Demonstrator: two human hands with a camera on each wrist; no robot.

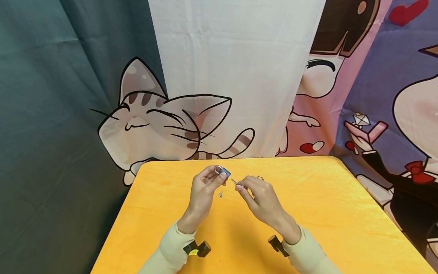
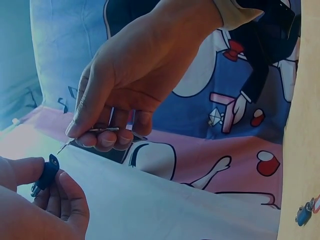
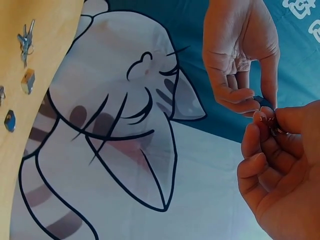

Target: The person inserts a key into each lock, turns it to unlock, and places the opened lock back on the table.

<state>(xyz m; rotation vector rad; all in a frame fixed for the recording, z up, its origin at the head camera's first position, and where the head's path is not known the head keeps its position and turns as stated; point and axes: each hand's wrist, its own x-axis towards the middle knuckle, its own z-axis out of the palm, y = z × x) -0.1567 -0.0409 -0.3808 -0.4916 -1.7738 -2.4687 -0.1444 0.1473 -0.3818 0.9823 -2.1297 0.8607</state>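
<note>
Near mid-frame, above a yellow table (image 1: 154,228), a left hand (image 1: 202,190) grips a small blue padlock (image 1: 224,172) between thumb and curled fingers, its metal loop to the upper left and its base angled lower right. From the right, a right hand (image 1: 264,196), back uppermost, pinches a slim key (image 2: 65,145) between thumb and fingers, drawn close together. The key's length slants toward the upper left, its tip just beside the padlock's base. Both forearms reach in from the bottom edge, angled inward.
</note>
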